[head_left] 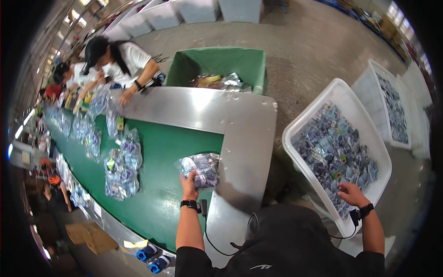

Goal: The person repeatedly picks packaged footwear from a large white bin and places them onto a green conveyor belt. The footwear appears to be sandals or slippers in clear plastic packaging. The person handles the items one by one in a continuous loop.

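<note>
Bagged bundle (206, 169): centre of the frame, at the green belt (159, 198), near the metal border (247, 147).
Handling: probably light, soft and slippery (clear film outside); best held well in from the edge.
Left hand (188, 184): grasping the bundle's lower-left side, forearm nearly upright.
Right hand (353, 195): lower right, over the white bin (314, 105), fingers bent; I cannot tell whether it grips anything.
</note>
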Action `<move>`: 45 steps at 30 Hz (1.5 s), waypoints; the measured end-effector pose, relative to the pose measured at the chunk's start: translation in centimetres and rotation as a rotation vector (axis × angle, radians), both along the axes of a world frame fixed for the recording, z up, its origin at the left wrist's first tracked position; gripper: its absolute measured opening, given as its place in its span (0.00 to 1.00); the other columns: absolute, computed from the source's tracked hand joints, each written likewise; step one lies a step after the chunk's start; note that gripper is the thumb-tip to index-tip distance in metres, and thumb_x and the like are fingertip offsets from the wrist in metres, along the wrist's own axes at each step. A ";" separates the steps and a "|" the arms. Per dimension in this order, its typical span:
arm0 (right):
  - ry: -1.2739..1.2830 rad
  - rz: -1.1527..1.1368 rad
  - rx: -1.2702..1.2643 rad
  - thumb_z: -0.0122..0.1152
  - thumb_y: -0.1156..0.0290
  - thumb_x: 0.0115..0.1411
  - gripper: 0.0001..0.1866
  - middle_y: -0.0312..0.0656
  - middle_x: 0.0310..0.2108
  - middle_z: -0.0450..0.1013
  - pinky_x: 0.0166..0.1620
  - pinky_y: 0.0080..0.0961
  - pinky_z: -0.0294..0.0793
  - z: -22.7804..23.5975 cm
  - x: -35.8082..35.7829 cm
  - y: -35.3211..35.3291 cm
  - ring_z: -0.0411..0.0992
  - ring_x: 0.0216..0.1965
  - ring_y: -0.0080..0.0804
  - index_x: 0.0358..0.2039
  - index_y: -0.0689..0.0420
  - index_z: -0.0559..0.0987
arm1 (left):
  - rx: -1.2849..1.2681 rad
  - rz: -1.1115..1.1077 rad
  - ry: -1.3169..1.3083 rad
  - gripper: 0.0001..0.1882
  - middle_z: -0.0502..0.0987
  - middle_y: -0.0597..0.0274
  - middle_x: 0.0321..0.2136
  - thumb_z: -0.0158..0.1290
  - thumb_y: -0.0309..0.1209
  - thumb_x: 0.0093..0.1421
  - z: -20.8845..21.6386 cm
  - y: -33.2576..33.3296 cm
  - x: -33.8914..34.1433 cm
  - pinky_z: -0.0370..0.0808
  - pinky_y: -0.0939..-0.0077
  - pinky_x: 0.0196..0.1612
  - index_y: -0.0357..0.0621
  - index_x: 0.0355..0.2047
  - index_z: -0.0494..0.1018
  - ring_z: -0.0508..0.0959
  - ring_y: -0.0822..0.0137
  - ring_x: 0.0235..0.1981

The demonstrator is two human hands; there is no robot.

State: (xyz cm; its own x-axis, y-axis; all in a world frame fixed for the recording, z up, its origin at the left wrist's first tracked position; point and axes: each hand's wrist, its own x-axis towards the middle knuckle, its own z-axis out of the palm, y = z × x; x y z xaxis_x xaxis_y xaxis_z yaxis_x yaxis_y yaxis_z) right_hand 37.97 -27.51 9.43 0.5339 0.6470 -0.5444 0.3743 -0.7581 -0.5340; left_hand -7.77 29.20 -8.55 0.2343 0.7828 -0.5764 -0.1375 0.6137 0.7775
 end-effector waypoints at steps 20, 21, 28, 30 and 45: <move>-0.302 0.214 0.762 0.78 0.63 0.54 0.39 0.50 0.61 0.72 0.65 0.47 0.71 6.4 -2.6 6.3 0.71 0.64 0.54 0.66 0.53 0.72 | -0.543 -0.707 -0.438 0.32 0.79 0.51 0.62 0.53 0.53 0.74 19.9 -25.9 30.0 0.76 0.51 0.68 0.44 0.68 0.69 0.80 0.52 0.61; -0.340 0.219 0.770 0.79 0.63 0.53 0.41 0.50 0.62 0.71 0.66 0.48 0.69 6.6 -2.5 6.2 0.70 0.65 0.54 0.67 0.53 0.72 | -0.553 -0.725 -0.399 0.32 0.79 0.52 0.62 0.52 0.55 0.75 19.8 -27.5 31.1 0.75 0.52 0.69 0.45 0.68 0.70 0.80 0.53 0.62; -0.582 0.232 0.693 0.68 0.63 0.59 0.35 0.51 0.64 0.70 0.66 0.49 0.67 2.7 -2.8 3.7 0.67 0.68 0.52 0.68 0.53 0.72 | -0.658 -0.834 -0.263 0.29 0.78 0.57 0.63 0.50 0.55 0.74 17.3 -35.6 35.2 0.74 0.50 0.69 0.51 0.65 0.73 0.77 0.53 0.65; -0.659 0.223 0.656 0.62 0.63 0.62 0.32 0.51 0.62 0.71 0.64 0.46 0.70 1.4 -2.7 2.3 0.69 0.67 0.52 0.67 0.55 0.73 | -0.670 -0.821 -0.210 0.27 0.78 0.58 0.63 0.50 0.54 0.73 16.6 -37.2 35.5 0.74 0.49 0.69 0.54 0.64 0.74 0.77 0.53 0.65; -0.594 0.132 0.614 0.65 0.71 0.50 0.18 0.48 0.45 0.73 0.50 0.44 0.77 -3.0 9.3 -10.1 0.75 0.50 0.48 0.44 0.56 0.76 | -0.562 -0.864 0.030 0.27 0.78 0.51 0.58 0.54 0.46 0.74 15.9 -44.7 36.7 0.76 0.50 0.60 0.51 0.69 0.67 0.79 0.55 0.57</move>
